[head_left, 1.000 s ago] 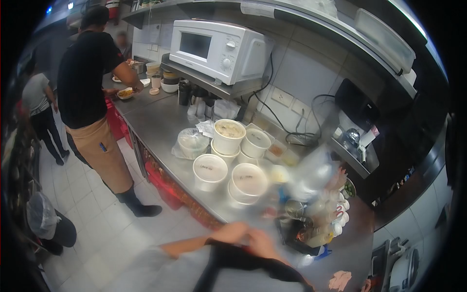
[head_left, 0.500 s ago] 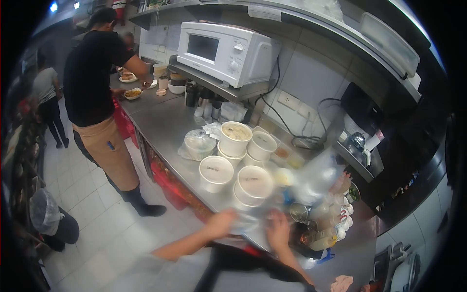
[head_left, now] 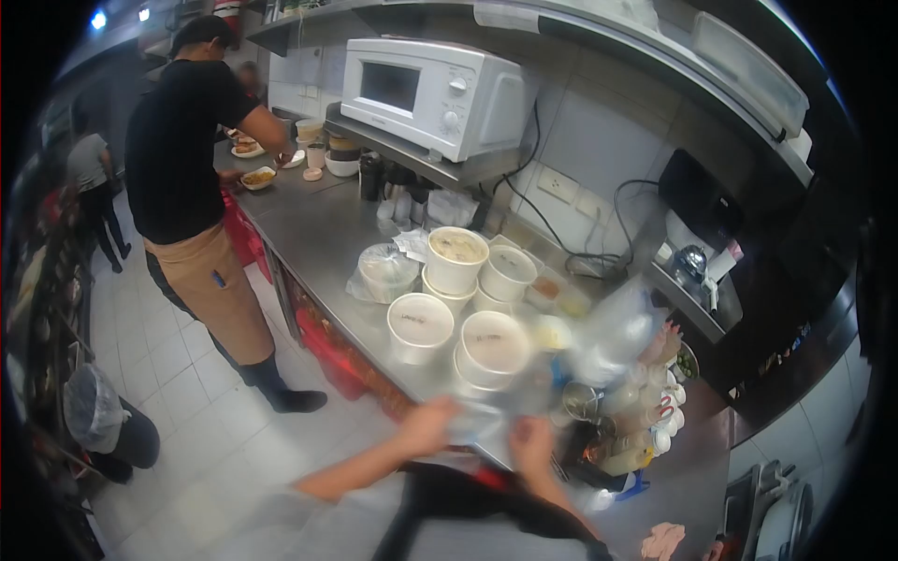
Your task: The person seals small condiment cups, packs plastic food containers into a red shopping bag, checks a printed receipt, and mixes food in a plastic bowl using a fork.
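From where I operate, the left hand (head_left: pixel 426 427) and right hand (head_left: pixel 531 441) are curled closed nearest me, each seeming to grip one side of some blurred clear plastic (head_left: pixel 482 423) between them at the steel counter's (head_left: pixel 323 222) front edge. Just past it I see round white tubs (head_left: pixel 494 342), some stacked, with bottles (head_left: pixel 623 458) to the right. Farther back are a white microwave (head_left: pixel 388 86) and a co-worker (head_left: pixel 187 140) in black, bent over a food bowl (head_left: pixel 257 179)

Left grip (head_left: pixel 427 425), right grip (head_left: pixel 531 441), blurred plastic (head_left: pixel 481 424) between, tubs (head_left: pixel 494 344)
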Available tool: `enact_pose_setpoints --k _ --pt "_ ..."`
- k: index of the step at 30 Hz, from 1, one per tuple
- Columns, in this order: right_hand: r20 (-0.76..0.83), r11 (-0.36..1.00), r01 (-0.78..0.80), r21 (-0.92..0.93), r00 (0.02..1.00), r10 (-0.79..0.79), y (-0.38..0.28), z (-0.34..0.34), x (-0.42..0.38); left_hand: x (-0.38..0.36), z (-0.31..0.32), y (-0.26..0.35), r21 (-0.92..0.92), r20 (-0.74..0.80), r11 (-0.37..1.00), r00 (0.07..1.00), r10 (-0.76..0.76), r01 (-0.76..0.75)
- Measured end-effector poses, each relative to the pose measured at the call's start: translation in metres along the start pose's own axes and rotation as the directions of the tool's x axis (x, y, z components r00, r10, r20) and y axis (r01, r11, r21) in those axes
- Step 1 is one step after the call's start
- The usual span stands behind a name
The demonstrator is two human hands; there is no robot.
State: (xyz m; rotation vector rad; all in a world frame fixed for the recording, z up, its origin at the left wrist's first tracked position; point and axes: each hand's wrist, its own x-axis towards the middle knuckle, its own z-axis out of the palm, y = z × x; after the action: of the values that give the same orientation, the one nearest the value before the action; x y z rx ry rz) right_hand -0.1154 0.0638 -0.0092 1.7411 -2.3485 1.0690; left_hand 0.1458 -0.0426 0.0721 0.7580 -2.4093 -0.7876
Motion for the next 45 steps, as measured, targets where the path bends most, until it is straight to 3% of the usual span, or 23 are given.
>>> enact_pose_setpoints --k 3,4,5,6,8,9,11,13,17,18,22,25,29,34,37,38,40,41,43,44,45 --pt "-0.063 0.986 0.123 -0.117 0.989 -0.131 0.01 -0.003 -0.006 0.015 0.022 -0.007 -0.024 0.019 0.999 0.999 0.035 -0.035" --pt "-0.047 0.981 0.084 -0.174 0.994 -0.094 0.013 -0.007 -0.002 0.021 0.035 -0.012 -0.003 -0.008 0.998 0.998 0.069 -0.069" --pt "-0.032 0.99 0.021 -0.137 0.999 -0.026 0.012 -0.012 0.006 0.027 0.045 -0.016 0.011 -0.029 0.995 0.994 0.101 -0.101" --pt "-0.014 0.992 -0.039 -0.124 0.999 0.037 0.012 -0.016 0.013 0.035 0.048 -0.018 -0.016 0.046 0.998 0.997 0.064 -0.064" --pt "-0.01 0.988 -0.092 -0.126 0.996 0.092 0.003 -0.032 0.02 0.042 0.058 -0.012 0.006 0.007 0.994 0.994 0.111 -0.111" --pt "-0.072 0.99 -0.12 -0.067 0.991 0.115 0.0 -0.036 0.022 0.044 0.059 -0.006 0.005 -0.006 0.993 0.993 0.117 -0.117" --pt "-0.234 0.998 -0.057 0.036 0.97 0.064 -0.011 -0.054 0.024 0.05 0.058 0.008 -0.041 0.048 0.995 0.994 0.094 -0.092" --pt "-0.261 0.992 -0.048 0.115 0.962 0.077 -0.034 -0.073 0.03 0.055 0.067 0.014 -0.013 0.048 0.996 0.995 0.089 -0.089" --pt "-0.025 0.959 -0.078 0.271 0.996 0.088 -0.085 -0.088 0.031 0.063 0.083 0.017 0.019 0.052 0.995 0.994 0.099 -0.1" --pt "0.017 0.97 -0.023 0.243 1.0 0.02 -0.083 -0.079 0.029 0.064 0.084 0.017 0.0 0.069 0.996 0.993 0.094 -0.094" --pt "0.112 0.98 -0.013 0.197 0.994 -0.009 -0.056 -0.031 0.014 0.067 0.081 0.015 -0.095 0.174 0.995 0.984 0.025 -0.008" --pt "0.013 0.963 0.223 0.153 0.974 -0.227 -0.038 -0.012 0.001 0.064 0.089 0.001 -0.149 0.189 0.989 0.982 0.012 0.017" --pt "0.053 0.974 0.199 0.111 0.977 -0.206 -0.035 -0.016 -0.005 0.064 0.102 -0.013 -0.222 -0.004 0.965 0.99 0.141 -0.138" --pt "0.018 0.983 0.184 -0.005 0.983 -0.184 -0.048 -0.031 0.002 0.065 0.081 0.017 -0.259 -0.021 0.965 0.999 0.036 -0.041" --pt "-0.033 0.948 -0.058 0.314 0.997 0.071 -0.016 -0.008 0.006 0.068 0.082 0.024 -0.196 0.015 0.98 1.0 -0.023 0.026" --pt "0.124 0.762 -0.367 0.533 0.925 0.359 -0.006 0.001 0.009 0.068 0.085 0.029 -0.17 0.026 0.984 0.999 -0.04 0.044" --pt "0.369 0.359 -0.606 0.709 0.754 0.544 -0.006 -0.005 0.005 0.065 0.117 0.016 -0.11 -0.018 0.994 1.0 0.021 -0.022" --pt "0.494 0.132 -0.653 0.746 0.674 0.549 -0.008 -0.01 0.015 0.076 0.127 0.005 -0.059 -0.064 0.995 0.995 0.071 -0.075" --pt "0.279 0.322 -0.478 0.817 0.816 0.506 -0.009 -0.016 0.026 0.081 0.129 0.003 -0.041 -0.118 0.989 0.984 0.136 -0.142" --pt "0.155 0.522 -0.438 0.732 0.853 0.499 -0.005 -0.019 0.036 0.084 0.137 -0.005 -0.023 -0.117 0.988 0.982 0.15 -0.154" --pt "0.199 0.469 -0.45 0.76 0.848 0.491 -0.016 -0.038 0.042 0.085 0.127 0.002 -0.016 -0.024 0.994 0.994 0.104 -0.105"
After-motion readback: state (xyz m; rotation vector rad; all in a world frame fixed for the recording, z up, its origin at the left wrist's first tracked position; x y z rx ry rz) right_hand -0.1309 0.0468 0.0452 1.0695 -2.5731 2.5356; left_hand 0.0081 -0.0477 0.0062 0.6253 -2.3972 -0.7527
